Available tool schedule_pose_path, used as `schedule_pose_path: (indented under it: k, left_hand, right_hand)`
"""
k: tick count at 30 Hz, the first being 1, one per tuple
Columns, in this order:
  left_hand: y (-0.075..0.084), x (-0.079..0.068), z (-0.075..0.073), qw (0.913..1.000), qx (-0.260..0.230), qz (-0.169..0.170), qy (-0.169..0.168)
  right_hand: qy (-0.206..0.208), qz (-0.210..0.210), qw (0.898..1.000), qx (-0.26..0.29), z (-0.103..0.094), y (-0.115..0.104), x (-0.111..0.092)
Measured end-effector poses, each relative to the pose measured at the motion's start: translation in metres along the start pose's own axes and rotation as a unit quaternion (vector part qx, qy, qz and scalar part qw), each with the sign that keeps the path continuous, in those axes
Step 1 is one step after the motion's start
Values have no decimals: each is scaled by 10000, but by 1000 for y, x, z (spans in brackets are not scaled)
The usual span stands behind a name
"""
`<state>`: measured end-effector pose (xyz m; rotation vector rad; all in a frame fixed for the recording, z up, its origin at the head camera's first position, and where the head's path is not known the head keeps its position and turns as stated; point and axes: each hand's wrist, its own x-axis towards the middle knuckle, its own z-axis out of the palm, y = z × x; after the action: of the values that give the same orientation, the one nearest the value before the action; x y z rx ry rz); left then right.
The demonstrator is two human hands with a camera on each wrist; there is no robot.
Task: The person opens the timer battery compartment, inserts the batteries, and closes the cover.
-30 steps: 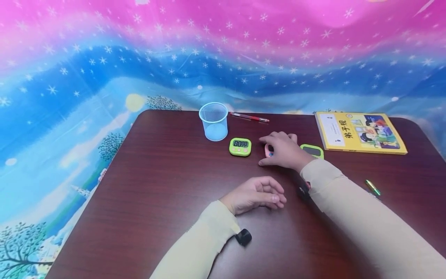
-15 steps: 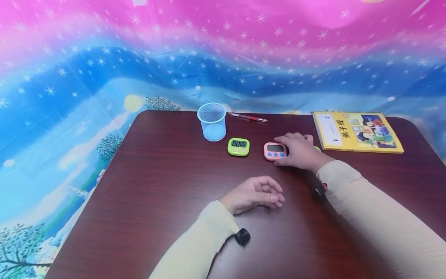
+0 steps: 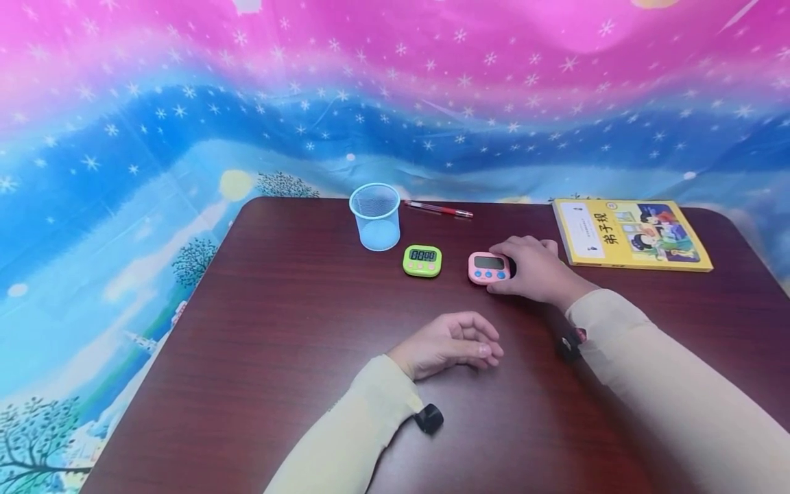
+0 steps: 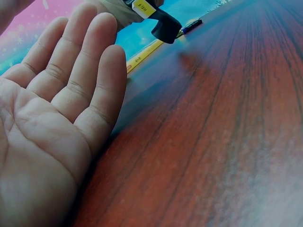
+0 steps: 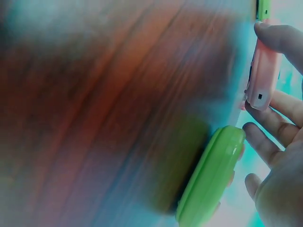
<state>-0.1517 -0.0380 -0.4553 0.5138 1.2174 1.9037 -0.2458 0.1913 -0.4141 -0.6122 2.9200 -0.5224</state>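
In the head view a pink timer [image 3: 489, 268] with blue buttons lies on the table, its right end covered by my right hand [image 3: 535, 271]. That hand holds the timer with the thumb on one edge and fingers on the other, as the right wrist view confirms on the pink timer [image 5: 263, 78]. Close by the same fingers is a green timer [image 5: 213, 175], hidden behind the hand in the head view. My left hand [image 3: 453, 345] hovers or rests over the table nearer me, fingers loosely bent, holding nothing; its palm [image 4: 42, 132] faces its wrist camera.
Left of the pink timer lies another green timer [image 3: 422, 261], its display showing zeros. A blue mesh pen cup [image 3: 378, 218] stands behind it, beside a red pen [image 3: 439, 208]. A yellow book [image 3: 632, 233] lies at the back right of the brown table [image 3: 278, 309].
My right hand has shifted right, uncovering most of the pink timer and covering the green timer on that side. Its forearm now hides the small green cylinder. My left hand stays in place.
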Motion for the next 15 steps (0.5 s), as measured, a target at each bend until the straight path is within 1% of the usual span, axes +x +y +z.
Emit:
schedule_pose_path:
  k: [4,6,9,12,14,15]
  left_hand:
    - [2,-1,2,9999,65,2,96]
    - [2,-1,2,9995,200,30,244]
    - [4,-2,1,9971,466,146,580]
    - [4,-2,0,9921,689,356,984]
    - [4,-2,-1,9859,964,517,1268]
    - [3,-1,-1,9814,1167,590,1407]
  right_hand:
    - [198,-8,9998,63,-2,-4,-8]
    - [284,-8,9995,136,-3,-7,-12]
    - [363,-4,9987,351,-5,-13,-21]
    - [415,31,9966,710,-6,-16,-31]
    - [445,56,9939,1005,-7,-19,-38]
    - [456,74,9923,1152,-7,-20,-41]
